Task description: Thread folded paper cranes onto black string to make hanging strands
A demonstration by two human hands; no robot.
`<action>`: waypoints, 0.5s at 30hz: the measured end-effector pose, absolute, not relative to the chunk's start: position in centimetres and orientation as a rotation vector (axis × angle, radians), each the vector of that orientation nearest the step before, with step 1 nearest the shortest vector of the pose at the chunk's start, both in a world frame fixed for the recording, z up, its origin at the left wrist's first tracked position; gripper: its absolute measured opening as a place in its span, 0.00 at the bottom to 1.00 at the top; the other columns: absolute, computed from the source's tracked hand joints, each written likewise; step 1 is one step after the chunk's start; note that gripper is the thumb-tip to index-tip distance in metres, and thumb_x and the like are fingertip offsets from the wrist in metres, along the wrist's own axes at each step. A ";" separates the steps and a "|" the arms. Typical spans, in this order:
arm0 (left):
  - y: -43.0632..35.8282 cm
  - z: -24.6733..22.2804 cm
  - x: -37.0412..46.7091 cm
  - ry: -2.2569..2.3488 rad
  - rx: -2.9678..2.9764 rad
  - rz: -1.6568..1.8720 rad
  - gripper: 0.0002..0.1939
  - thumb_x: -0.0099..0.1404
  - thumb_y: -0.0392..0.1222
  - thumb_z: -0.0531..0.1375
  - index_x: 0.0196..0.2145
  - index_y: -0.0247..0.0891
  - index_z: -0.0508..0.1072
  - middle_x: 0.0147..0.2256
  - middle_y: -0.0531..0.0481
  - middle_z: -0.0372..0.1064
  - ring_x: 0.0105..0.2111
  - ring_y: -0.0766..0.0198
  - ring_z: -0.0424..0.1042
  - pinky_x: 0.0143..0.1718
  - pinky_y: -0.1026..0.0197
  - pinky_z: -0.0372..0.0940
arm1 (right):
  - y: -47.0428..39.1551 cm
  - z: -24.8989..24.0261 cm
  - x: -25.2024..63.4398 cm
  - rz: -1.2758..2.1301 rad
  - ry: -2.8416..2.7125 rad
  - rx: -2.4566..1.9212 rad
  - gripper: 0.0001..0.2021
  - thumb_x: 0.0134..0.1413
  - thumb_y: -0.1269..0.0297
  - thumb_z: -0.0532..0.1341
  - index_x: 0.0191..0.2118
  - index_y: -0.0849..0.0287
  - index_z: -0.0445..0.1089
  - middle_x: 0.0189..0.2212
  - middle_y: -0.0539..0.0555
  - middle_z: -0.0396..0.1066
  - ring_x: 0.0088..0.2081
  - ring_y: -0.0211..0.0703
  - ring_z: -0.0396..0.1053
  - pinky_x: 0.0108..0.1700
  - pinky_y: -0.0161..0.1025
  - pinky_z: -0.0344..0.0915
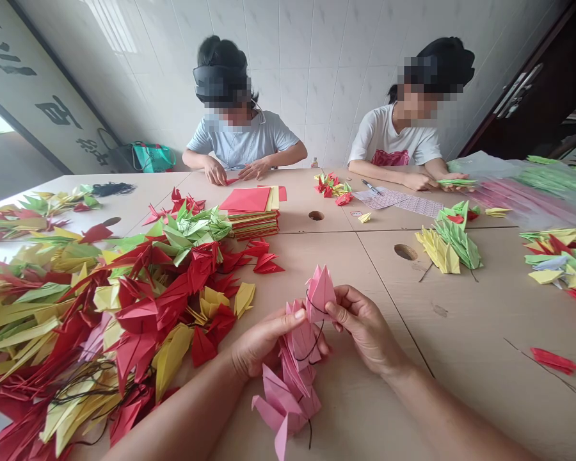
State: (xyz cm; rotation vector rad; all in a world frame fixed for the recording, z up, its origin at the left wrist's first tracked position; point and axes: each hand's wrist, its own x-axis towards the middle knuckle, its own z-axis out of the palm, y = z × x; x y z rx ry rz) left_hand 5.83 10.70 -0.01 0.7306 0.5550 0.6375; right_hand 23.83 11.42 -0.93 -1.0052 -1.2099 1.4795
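A bundle of pink folded paper cranes (297,371) is between my hands over the table, with a dark cord (312,349) looped around it. My left hand (264,336) grips the bundle's left side, its thumb pressed near the upper cranes and its other fingers partly hidden behind. My right hand (365,323) pinches the topmost pink crane (320,294) between thumb and fingers, close to the cord. The bundle's lower end hangs toward me, and a short cord end shows there. A large heap of red, yellow and green folded cranes (139,301) lies left of my hands.
A stack of coloured paper squares (254,218) stands beyond the heap. Across the table (365,390), one person (244,137) handles red paper and another (398,141) holds green pieces. Yellow and green bundles (454,243) and a red bundle (557,360) lie right. Round holes (406,251) pierce the tabletop.
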 end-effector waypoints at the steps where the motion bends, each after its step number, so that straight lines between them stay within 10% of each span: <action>1: 10.7 0.0 5.9 0.578 0.727 0.646 0.24 0.58 0.53 0.61 0.45 0.31 0.70 0.29 0.41 0.75 0.30 0.54 0.76 0.29 0.61 0.66 | 11.4 -0.9 23.8 1.473 -1.213 -1.012 0.13 0.50 0.55 0.65 0.35 0.58 0.68 0.29 0.50 0.66 0.25 0.33 0.57 0.26 0.33 0.56; 15: 10.6 0.8 7.4 0.837 0.763 0.838 0.16 0.55 0.45 0.63 0.39 0.33 0.74 0.29 0.48 0.74 0.32 0.58 0.72 0.37 0.60 0.63 | 11.0 -1.8 23.1 1.243 -1.412 -1.062 0.12 0.56 0.55 0.60 0.39 0.52 0.56 0.27 0.47 0.65 0.24 0.38 0.65 0.27 0.37 0.65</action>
